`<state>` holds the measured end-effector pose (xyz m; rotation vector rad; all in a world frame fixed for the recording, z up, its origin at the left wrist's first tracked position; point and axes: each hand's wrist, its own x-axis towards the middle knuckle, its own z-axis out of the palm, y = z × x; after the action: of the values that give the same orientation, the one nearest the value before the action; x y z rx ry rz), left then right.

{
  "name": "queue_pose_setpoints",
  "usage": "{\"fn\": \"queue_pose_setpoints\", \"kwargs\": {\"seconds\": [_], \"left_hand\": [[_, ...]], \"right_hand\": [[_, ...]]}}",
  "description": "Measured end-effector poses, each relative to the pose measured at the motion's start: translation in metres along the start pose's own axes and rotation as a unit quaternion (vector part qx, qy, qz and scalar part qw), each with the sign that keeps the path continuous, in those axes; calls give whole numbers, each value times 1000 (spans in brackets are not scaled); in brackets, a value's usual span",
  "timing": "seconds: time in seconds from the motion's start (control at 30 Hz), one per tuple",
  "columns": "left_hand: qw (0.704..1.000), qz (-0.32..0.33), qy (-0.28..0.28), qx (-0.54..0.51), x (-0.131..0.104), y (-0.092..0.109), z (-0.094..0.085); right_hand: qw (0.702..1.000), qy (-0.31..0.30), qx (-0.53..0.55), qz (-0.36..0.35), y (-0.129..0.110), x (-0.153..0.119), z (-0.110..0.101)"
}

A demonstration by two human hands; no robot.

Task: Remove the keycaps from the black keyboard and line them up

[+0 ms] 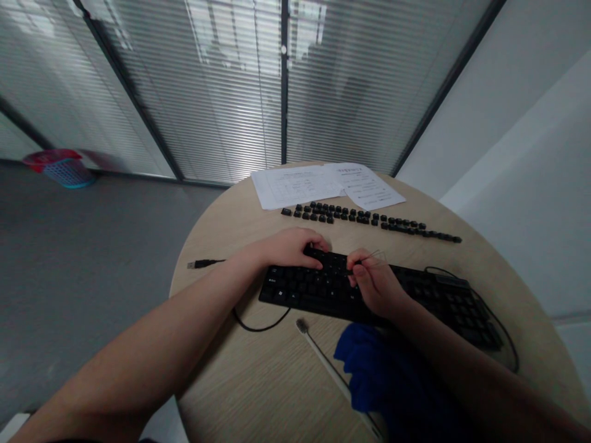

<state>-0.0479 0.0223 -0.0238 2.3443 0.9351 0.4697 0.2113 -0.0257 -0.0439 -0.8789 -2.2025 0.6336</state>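
A black keyboard (305, 292) lies across the round wooden table, with some keycaps off its upper rows. My left hand (293, 246) grips its back edge toward the left, thumb on the keys and fingers at the far side. Over the middle of the keyboard, my right hand (376, 283) pinches a thin wire keycap puller (379, 257), whose loops stick out past the fingers. What the puller's tip touches is hidden. Behind the keyboard, several loose black keycaps (353, 214) stand in rows.
Printed papers (300, 186) lie at the table's back edge. In front are a toothbrush-like brush (323, 357) and a crumpled blue cloth (369, 369). The USB plug (199, 264) rests at the left edge. A red and blue basket (69, 172) stands on the floor by the blinds.
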Motion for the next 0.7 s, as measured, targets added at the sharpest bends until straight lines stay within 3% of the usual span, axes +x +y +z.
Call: {"fn": "queue_pose_setpoints", "kwargs": {"seconds": [0.23,0.43,0.7], "left_hand": [[1000,-7,-9,0,-1,1,-1],[1000,-2,-14,7,-1,2,-1],[1000,27,-6,-6,-5,5,-8]], "right_hand": [[1000,-2,23,13,6,-4,3],[969,121,193,97,15,-3,9],[985,101,139,28,18,-6,9]]}}
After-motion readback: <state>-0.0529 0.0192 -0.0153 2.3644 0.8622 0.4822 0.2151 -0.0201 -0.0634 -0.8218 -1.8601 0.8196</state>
